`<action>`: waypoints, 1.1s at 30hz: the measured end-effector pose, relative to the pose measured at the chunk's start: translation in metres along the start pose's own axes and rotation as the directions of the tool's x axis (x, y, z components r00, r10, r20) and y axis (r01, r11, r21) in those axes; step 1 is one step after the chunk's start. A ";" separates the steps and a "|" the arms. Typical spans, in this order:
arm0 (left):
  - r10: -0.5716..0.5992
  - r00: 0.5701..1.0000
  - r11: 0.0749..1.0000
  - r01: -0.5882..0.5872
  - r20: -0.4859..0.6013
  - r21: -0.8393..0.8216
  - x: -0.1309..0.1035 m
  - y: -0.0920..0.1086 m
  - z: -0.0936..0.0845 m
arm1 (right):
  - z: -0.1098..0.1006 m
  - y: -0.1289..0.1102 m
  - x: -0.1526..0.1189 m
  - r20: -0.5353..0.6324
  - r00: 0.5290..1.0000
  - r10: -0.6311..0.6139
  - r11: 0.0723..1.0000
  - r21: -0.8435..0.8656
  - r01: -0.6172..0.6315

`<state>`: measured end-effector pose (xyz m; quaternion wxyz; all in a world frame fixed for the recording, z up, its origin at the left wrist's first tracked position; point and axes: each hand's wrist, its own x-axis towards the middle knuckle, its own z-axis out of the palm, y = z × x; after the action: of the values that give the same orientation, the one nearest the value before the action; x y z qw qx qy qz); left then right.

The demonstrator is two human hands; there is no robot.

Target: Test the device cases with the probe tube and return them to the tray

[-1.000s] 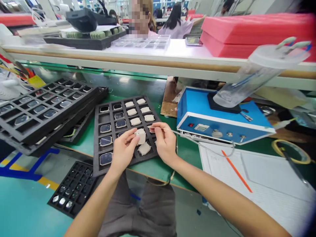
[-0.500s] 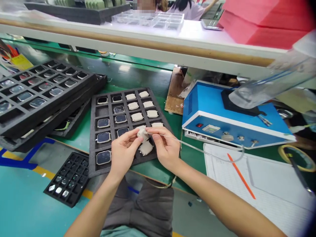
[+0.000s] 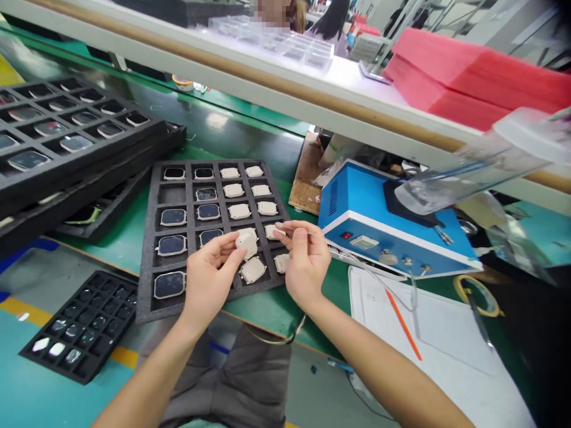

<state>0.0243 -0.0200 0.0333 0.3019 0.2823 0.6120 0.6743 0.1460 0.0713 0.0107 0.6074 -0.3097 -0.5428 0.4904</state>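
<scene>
Left fingers [image 3: 223, 242] hold one pale watch case [image 3: 247, 242], tilted, above dark tray [image 3: 149, 238]; right fingers [image 3: 300, 244] pinch one thin tube [image 3: 372, 276] near it. Tray on counter [image 3: 125, 252]: nine more pale cases [image 3: 253, 270], eight dark-faced watches [image 3: 172, 245] visible. Forearms reach forward, converging.

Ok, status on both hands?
Left hand: holding cream case. Right hand: pinching clear tube. Foam tray beneath; nothing visibly blocking.
</scene>
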 end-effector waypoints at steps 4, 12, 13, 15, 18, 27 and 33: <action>0.013 1.000 1.000 -0.013 0.005 -0.011 -0.001 -0.001 0.000 | -0.001 -0.001 -0.006 0.135 0.987 -0.084 0.993 -0.073 0.094; 0.015 1.000 0.999 -0.016 0.025 0.043 -0.001 -0.003 -0.002 | -0.001 0.003 -0.009 0.149 0.978 -0.143 0.987 -0.047 0.152; 0.021 1.000 0.999 -0.021 0.018 0.045 -0.001 -0.003 -0.003 | 0.000 0.002 -0.008 0.111 0.985 -0.133 0.989 -0.045 0.139; 0.020 1.000 0.999 -0.020 0.005 0.043 -0.001 -0.005 -0.003 | 0.002 0.001 -0.007 0.045 0.994 -0.097 0.994 -0.054 0.099; -0.012 1.000 1.000 0.012 0.009 0.016 0.000 -0.005 -0.004 | 0.002 0.000 -0.008 0.040 0.996 -0.076 0.995 -0.063 0.079; 0.003 0.999 0.998 -0.005 0.037 0.062 -0.001 -0.002 -0.005 | -0.002 0.003 -0.013 0.190 0.970 -0.151 0.981 -0.089 0.170; 0.046 0.999 0.996 -0.047 0.012 0.073 0.000 -0.007 -0.009 | 0.005 -0.002 -0.009 0.160 0.983 -0.090 0.992 -0.072 0.102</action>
<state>0.0183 -0.0255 0.0258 0.2787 0.3106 0.6281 0.6568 0.1421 0.0613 0.0106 0.5728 -0.2677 -0.6224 0.4613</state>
